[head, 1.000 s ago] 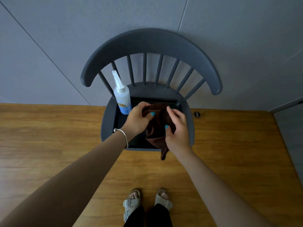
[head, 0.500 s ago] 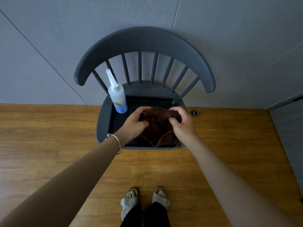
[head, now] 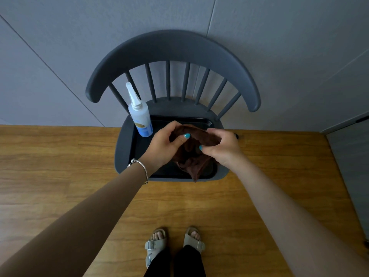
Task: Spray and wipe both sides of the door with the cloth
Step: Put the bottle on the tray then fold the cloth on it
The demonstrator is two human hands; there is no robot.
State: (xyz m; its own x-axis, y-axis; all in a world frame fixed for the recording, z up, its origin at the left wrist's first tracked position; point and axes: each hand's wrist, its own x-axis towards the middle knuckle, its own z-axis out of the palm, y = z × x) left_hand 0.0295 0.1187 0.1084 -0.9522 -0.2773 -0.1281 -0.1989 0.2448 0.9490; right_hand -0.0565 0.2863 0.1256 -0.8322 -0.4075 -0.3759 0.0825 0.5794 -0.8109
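Observation:
A dark brown cloth (head: 190,156) hangs bunched between my two hands above a black tray (head: 137,148) on a grey chair seat. My left hand (head: 163,146) pinches the cloth's upper left edge. My right hand (head: 221,148) pinches its upper right edge. A corner of the cloth droops over the tray's front rim. A white spray bottle (head: 140,116) with a blue base stands upright in the tray's back left corner, just left of my left hand. A grey panel (head: 351,168) at the far right may be the door.
The grey spindle-back chair (head: 171,48) stands against a grey panelled wall (head: 60,47). Wooden floor (head: 60,160) spreads to both sides and toward me. My sandalled feet (head: 173,242) are just in front of the chair. A small dark floor stop (head: 236,135) sits right of the seat.
Both hands have lifted the cloth off the tray and drawn its top edge apart, so it now hangs between them with a corner trailing over the front rim.

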